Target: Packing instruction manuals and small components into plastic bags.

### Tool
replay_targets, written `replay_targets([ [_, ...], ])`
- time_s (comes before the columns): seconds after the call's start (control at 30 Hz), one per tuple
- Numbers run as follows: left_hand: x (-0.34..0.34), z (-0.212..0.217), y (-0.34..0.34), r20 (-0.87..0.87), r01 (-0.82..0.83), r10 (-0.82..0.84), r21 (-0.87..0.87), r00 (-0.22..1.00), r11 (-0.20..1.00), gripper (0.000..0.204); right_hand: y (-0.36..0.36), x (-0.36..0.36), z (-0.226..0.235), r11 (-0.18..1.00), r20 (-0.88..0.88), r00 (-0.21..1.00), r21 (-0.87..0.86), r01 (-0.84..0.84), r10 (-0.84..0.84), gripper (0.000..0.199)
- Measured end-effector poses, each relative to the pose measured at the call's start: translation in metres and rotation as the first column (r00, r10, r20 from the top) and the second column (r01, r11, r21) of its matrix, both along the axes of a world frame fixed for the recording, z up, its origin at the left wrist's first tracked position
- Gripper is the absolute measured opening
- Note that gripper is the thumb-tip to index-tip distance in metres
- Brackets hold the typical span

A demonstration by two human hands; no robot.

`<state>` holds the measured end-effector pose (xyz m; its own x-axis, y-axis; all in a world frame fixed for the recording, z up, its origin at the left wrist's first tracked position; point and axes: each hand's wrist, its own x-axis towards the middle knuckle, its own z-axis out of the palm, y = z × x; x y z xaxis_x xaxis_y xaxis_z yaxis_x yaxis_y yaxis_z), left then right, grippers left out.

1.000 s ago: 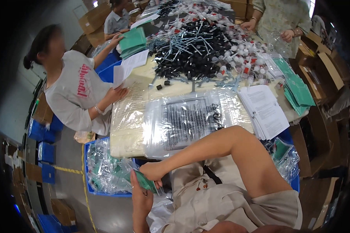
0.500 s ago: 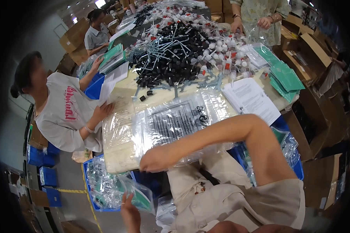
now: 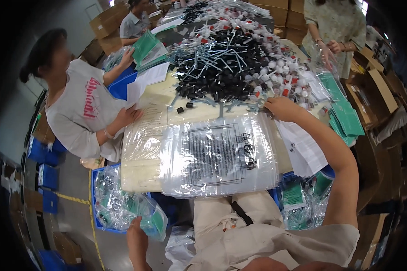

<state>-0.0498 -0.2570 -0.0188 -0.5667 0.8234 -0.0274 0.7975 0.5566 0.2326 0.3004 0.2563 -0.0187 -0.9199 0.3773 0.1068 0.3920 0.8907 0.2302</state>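
And there's the counter [image 3: 135, 178], a mixed heap [image 3: 212, 77] towering at its middle, clear bags [image 3: 203, 158] stacked along its near edge. Low left, the blue bin [image 3: 93, 205]; up right, papers [image 3: 305, 156]. The green-filled bag [image 3: 157, 221] lies over the bin's edge, left hand [image 3: 137, 237] just beside; right hand [image 3: 281, 109] reaches the papers' far end. Either grip clenched or released? From here, can't tell.

I log: wrenches [image 3: 234, 105], silver-grey; sheets [image 3: 303, 153], white with dark print; caps [image 3: 212, 79], black; bottles [image 3: 286, 89], white and red; booklets [image 3: 347, 118], green; crate [image 3: 93, 194], blue; tabletop [image 3: 142, 167], cream.
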Motion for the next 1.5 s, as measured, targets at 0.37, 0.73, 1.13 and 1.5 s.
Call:
replay_targets([
  [0.37,-0.008,-0.013,0.004,0.036,0.000,-0.002,0.033,0.999,0.999,0.041,0.022,-0.013,-0.005,0.996,-0.112,0.990,-0.039,0.080,-0.084,0.016],
  [0.73,-0.034,-0.033,-0.004,0.026,-0.119,0.118,0.050,0.993,0.992,0.042,0.074,-0.084,0.051,0.857,-0.453,0.819,-0.508,0.087,-0.352,0.016],
  [1.13,-0.030,-0.031,-0.004,0.051,-0.151,0.147,0.109,0.988,0.982,0.043,0.150,-0.163,0.045,0.919,-0.499,0.784,-0.075,0.387,-0.370,0.018],
  [1.5,-0.031,-0.040,0.003,0.035,-0.171,0.170,0.014,0.985,0.985,0.040,0.114,-0.128,0.080,0.949,-0.647,0.701,-0.127,0.290,-0.300,0.017],
])
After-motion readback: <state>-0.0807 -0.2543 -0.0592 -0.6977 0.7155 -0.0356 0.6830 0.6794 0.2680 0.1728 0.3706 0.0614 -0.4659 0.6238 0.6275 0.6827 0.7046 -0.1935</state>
